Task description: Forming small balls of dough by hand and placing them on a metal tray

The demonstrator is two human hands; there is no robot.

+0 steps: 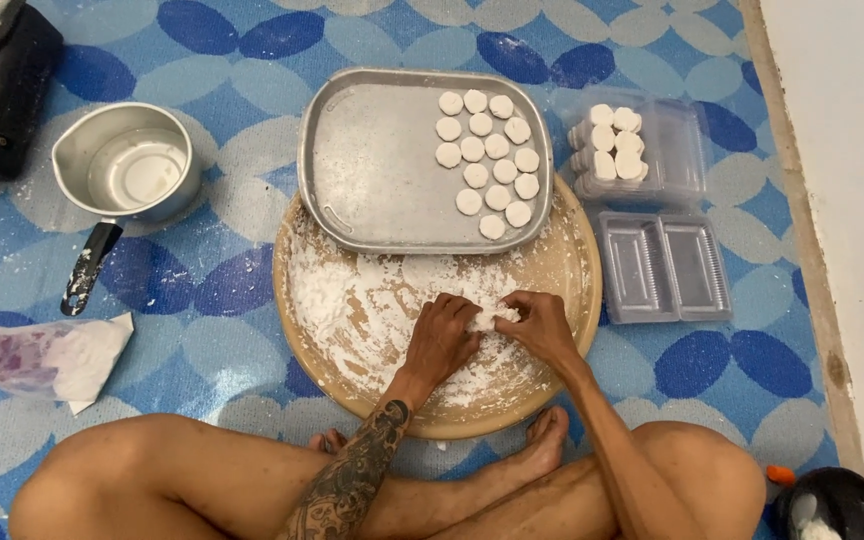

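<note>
Below the crossed legs, the left hand and right hand pinch together on a dough lump at centre frame over the floured round board, where sticky dough might tear or smear.

I count fourteen white dough discs on my one metal tray. Under it sits one round wooden board. To the right I have two clear plastic boxes, the far one filled. On the left I see one metal saucepan and one flour bag.
</note>
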